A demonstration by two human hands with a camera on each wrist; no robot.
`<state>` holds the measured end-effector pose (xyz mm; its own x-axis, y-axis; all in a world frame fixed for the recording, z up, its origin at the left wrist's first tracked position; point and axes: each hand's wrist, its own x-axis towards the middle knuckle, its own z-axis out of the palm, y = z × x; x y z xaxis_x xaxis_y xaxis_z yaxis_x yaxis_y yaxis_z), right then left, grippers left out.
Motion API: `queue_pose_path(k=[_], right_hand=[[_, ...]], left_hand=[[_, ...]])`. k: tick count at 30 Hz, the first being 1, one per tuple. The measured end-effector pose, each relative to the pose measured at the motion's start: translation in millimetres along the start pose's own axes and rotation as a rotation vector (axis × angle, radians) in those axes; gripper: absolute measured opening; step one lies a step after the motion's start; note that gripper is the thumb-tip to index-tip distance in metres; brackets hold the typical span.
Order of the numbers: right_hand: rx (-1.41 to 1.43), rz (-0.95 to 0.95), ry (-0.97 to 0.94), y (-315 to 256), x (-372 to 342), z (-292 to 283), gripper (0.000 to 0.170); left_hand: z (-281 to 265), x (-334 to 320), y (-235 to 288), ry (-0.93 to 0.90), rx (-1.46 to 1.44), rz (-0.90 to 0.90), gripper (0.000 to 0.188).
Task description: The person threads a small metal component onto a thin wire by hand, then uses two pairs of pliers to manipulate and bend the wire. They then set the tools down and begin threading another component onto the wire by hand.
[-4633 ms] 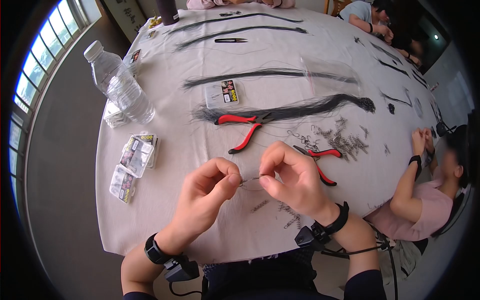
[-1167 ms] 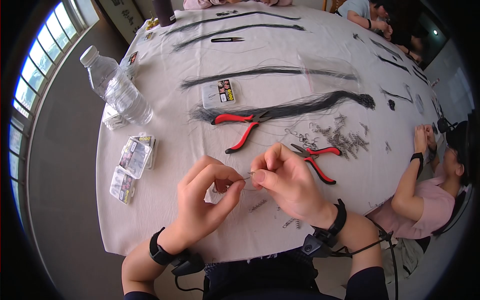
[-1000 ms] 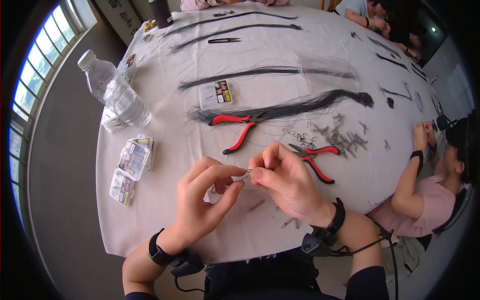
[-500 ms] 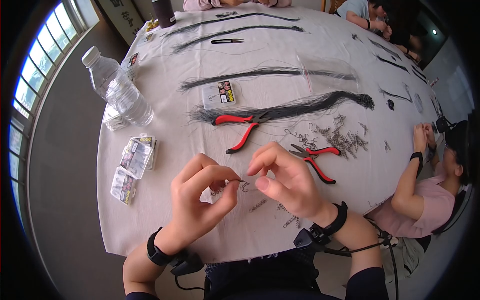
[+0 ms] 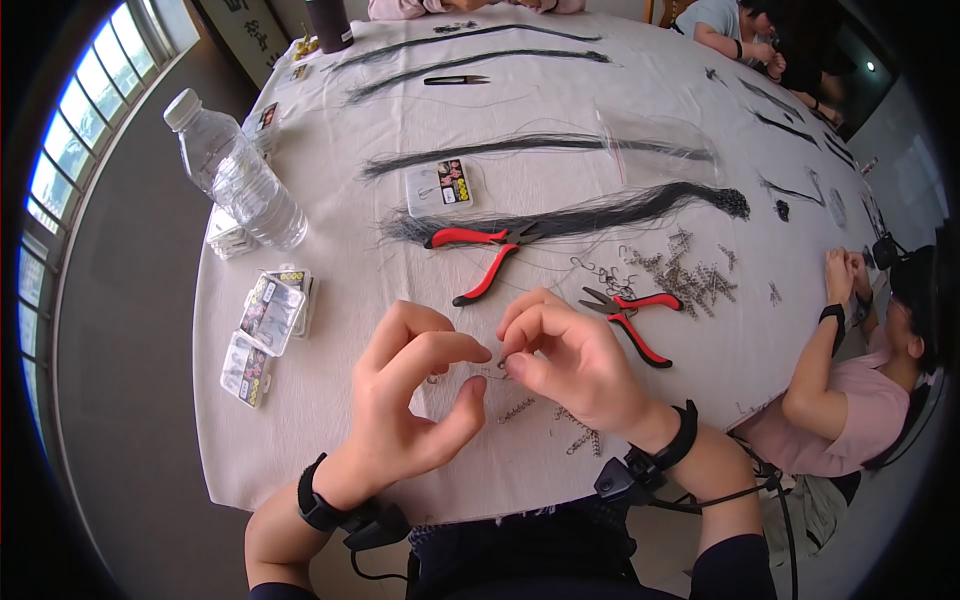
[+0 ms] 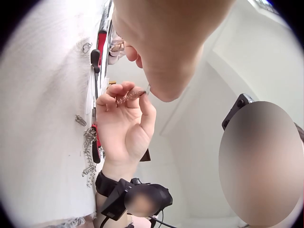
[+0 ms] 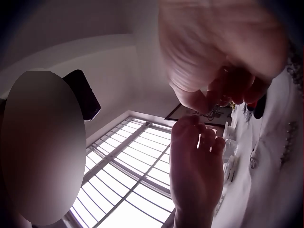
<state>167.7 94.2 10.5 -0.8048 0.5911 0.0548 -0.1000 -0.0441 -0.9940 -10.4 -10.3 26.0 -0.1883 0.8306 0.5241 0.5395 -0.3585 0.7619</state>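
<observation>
Small coiled metal pieces and hooks lie around two bare hands. The right hand (image 5: 580, 370) pinches a small metal piece (image 5: 503, 364) between thumb and fingers; in the left wrist view a spring-like coil (image 6: 130, 97) shows at its fingertips. The left hand (image 5: 415, 390) is beside it, thumb and index finger spread apart, with nothing clearly held between them. In the right wrist view the left hand (image 7: 197, 166) has its fingers near those of the right hand (image 7: 223, 57). Below the hands lie loose coils (image 5: 578, 434) on the cloth.
Red-handled pliers (image 5: 487, 277) and a second pair (image 5: 640, 335) lie beyond the hands. Behind them stretch bundles of dark strands (image 5: 620, 217), beside a coil pile (image 5: 690, 280). A bottle (image 5: 245, 180) and clear boxes (image 5: 270, 315) stand at left. Other people sit around the table.
The left hand's thumb and index finger have parted from the metal piece they pinched. The right hand, empty half a second ago, now pinches a piece at its fingertips.
</observation>
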Motion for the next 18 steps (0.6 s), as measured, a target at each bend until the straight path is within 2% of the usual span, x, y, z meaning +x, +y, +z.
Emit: queue_pose_path(k=[2, 5, 9, 18], right_hand=[[0.010, 0.004, 0.000, 1, 0, 0, 0.009], [-0.043, -0.029, 0.000, 2, 0, 1, 0.009], [-0.134, -0.120, 0.068, 6, 0, 4, 0.007], [-0.160, -0.209, 0.073, 10, 0, 5, 0.009]], left_hand=[[-3, -2, -2, -0.066, 0.076, 0.048, 0.021], [2, -5, -3, -0.073, 0.076, 0.017, 0.020], [3, -5, -2, -0.068, 0.082, 0.020, 0.020], [4, -7, -5, -0.026, 0.130, 0.029, 0.020]])
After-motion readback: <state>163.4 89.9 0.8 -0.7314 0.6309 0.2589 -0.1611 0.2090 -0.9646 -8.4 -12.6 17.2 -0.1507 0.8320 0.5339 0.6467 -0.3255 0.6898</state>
